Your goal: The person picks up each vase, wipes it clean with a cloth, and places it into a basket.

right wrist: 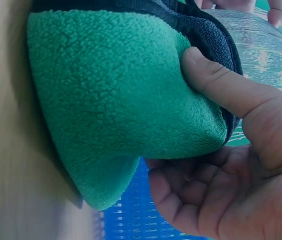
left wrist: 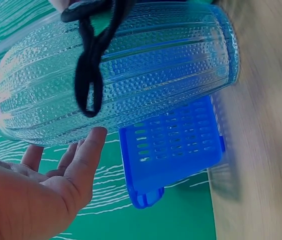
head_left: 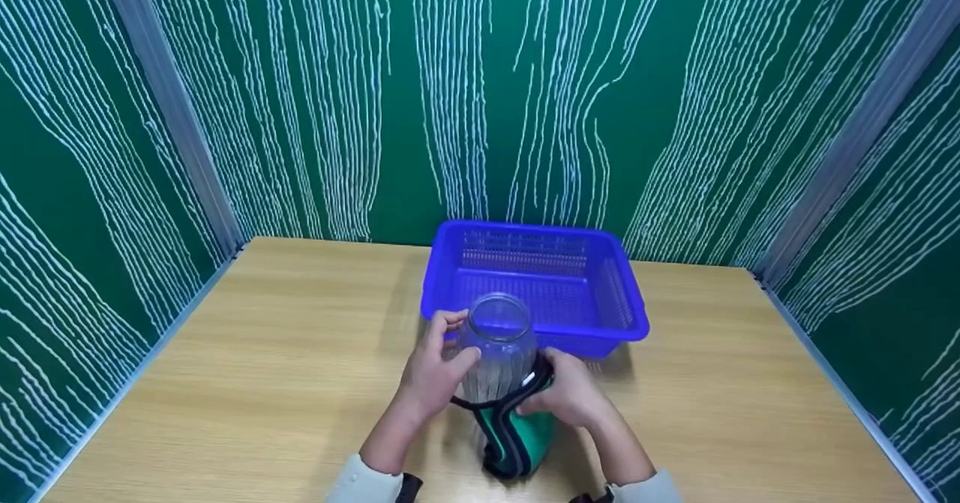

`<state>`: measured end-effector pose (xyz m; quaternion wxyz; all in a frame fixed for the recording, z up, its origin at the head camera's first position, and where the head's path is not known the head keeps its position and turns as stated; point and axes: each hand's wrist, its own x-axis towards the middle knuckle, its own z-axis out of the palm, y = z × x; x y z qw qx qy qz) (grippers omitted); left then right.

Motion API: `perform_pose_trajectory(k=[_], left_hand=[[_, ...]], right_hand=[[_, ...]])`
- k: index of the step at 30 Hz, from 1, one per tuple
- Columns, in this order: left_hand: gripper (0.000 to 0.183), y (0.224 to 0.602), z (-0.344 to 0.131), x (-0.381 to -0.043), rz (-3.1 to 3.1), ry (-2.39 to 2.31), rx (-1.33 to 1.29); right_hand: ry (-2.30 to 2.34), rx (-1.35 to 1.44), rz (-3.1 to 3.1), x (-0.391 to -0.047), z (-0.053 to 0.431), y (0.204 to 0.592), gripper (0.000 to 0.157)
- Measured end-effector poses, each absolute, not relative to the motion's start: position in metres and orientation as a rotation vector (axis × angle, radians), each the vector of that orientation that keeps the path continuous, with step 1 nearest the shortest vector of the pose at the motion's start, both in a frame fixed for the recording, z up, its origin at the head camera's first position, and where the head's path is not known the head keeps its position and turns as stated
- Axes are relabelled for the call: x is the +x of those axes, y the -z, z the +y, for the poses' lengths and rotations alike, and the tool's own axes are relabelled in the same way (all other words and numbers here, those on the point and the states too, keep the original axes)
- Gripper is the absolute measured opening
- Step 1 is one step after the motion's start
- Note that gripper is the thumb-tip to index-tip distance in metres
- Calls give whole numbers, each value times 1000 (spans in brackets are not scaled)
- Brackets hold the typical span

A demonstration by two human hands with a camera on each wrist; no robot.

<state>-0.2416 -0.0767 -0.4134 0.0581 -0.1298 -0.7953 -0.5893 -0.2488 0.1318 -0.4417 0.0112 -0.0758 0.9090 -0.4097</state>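
Observation:
A clear ribbed glass jar (head_left: 491, 372) stands upright near the front of the table, its open mouth facing up. My left hand (head_left: 433, 379) holds it near the mouth, thumb on the near side and fingers on the far side. A thick green cloth (right wrist: 106, 85) with black edging lies against the jar's right side and hangs down toward the table. With thumb and fingers, my right hand (head_left: 574, 394) grips its edge. In the left wrist view a black loop (left wrist: 92, 85) from the cloth hangs across the jar's textured glass.
Just behind the jar, a blue plastic basket (head_left: 634, 327) with slotted walls sits on the wooden table (head_left: 300, 353). Green panels (head_left: 397, 136) with white wavy lines rise at the back and both sides, joined by grey posts (head_left: 169, 91).

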Motion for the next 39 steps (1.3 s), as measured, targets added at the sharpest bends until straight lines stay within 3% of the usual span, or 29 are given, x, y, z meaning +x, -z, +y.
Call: perform_pose_trajectory(k=[9,39], left_hand=[[39,389,-74,-223,-2411,1794,-379],[40,390,-74,-223,-2429,1780,-361]], right_hand=[[1322,-149,2891,-241,131,424,79],[1586,-27,2970,-224,127,393,79]])
